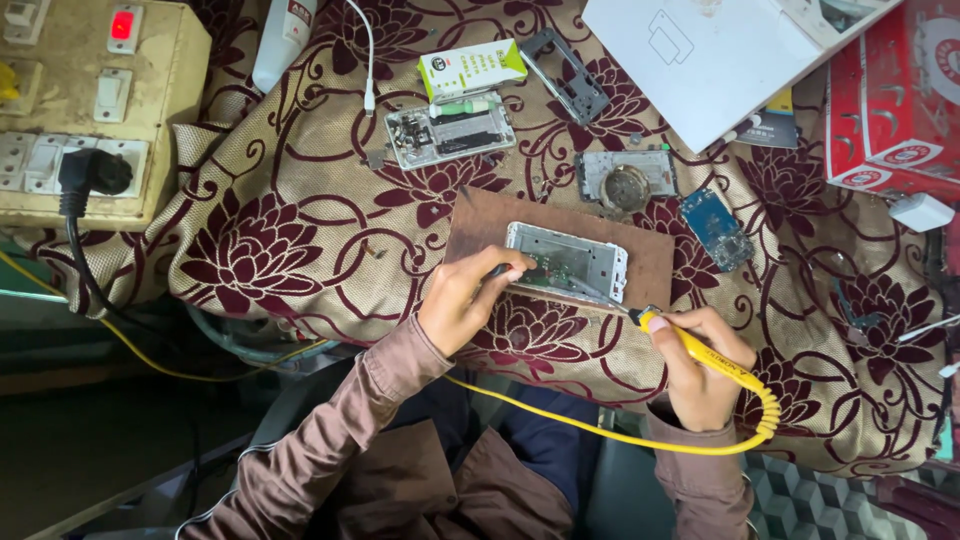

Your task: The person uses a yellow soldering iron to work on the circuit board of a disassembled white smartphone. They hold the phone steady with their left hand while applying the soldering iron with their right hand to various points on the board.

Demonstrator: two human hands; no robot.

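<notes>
Opened phone chassis (567, 258), white-framed with a green board showing inside, lies on a brown wooden board (480, 225) just right of the frame's centre, over a flowered maroon and beige cloth (290, 200). Its lower left corner is covered by the left hand (462, 298), whose fingers are curled shut around a thin dark tool (497, 269); only the tool's end shows, so what kind it is cannot be told. The right hand (700, 370), at lower right of centre, is closed around the yellow handle of a soldering iron (715, 360), its thin metal tip reaching up left to the chassis's lower edge. Whether the tip touches the board is too fine to make out. The iron's yellow cord (560, 420) runs down and left, passing behind the left forearm.

Above the board lie a second opened phone (450, 130) with a green-capped tube across it, a green and white box (470, 68), a dark frame part (565, 75) and a grey phone back (625, 178). A blue circuit board (716, 228) lies to the right. A white box (720, 60) and a red carton (890, 90) are cut off at the upper right edge. A switch panel (90, 100) at upper left is partly out of frame.
</notes>
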